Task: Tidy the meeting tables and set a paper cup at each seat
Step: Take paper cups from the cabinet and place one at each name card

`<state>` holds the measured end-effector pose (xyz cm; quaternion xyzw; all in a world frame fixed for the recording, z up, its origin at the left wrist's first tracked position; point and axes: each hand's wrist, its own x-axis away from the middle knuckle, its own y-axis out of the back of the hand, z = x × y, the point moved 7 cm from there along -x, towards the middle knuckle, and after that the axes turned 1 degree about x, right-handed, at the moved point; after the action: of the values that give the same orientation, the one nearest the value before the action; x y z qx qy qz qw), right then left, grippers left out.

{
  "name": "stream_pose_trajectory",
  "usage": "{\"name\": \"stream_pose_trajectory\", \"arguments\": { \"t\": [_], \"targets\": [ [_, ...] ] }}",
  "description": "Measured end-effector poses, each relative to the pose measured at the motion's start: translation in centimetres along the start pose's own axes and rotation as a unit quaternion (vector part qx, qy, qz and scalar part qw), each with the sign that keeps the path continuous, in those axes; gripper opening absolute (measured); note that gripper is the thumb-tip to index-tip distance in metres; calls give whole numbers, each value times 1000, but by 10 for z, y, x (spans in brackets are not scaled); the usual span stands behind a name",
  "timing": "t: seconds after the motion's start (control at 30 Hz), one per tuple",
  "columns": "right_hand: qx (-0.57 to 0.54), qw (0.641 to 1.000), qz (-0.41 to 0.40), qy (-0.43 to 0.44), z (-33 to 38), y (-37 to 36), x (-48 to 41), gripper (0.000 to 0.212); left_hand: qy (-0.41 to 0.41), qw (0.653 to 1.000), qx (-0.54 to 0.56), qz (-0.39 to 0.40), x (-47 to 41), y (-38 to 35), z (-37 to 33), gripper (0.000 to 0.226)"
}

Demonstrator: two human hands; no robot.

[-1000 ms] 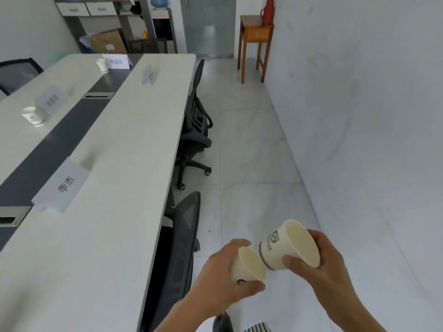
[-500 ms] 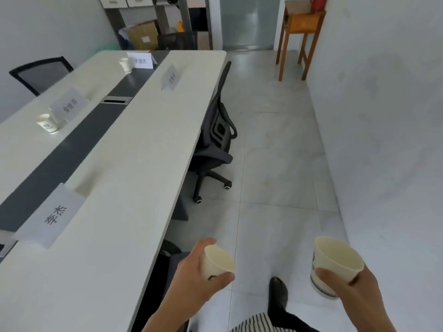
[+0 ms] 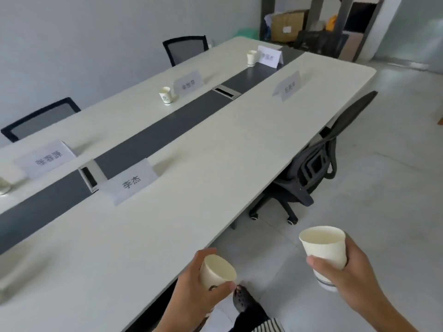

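My left hand, at the lower centre of the frame, grips a small paper cup tilted with its mouth toward the right; my thumb lies across its lower wall and the other fingers curl behind it, the cup hanging just past the near edge of the white meeting table. My right hand, at the lower right, holds a second, larger paper cup upright over the grey tiled floor, with the thumb pressed on its front wall and the fingers wrapped around the far side, so that the cup rises above the fingers. The two cups are well apart. On the table, toward the upper centre, one cup stands beside a name card, and another cup stands beside a name card farther back. A nearer name card stands at centre left, beside the dark centre strip. A black office chair is tucked against the table's right edge.
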<state>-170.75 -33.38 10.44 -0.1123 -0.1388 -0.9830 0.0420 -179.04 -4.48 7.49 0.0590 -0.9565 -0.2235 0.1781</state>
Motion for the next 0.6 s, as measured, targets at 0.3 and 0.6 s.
{"name": "stream_pose_trajectory", "arguments": {
  "t": [0.3, 0.6],
  "targets": [
    [24, 989, 132, 56, 78, -95, -117, 61, 16, 994, 53, -99, -95, 57, -23, 65],
    [118, 945, 295, 75, 108, -197, -220, 61, 109, 961, 117, -225, -114, 121, 17, 65]
  ]
}}
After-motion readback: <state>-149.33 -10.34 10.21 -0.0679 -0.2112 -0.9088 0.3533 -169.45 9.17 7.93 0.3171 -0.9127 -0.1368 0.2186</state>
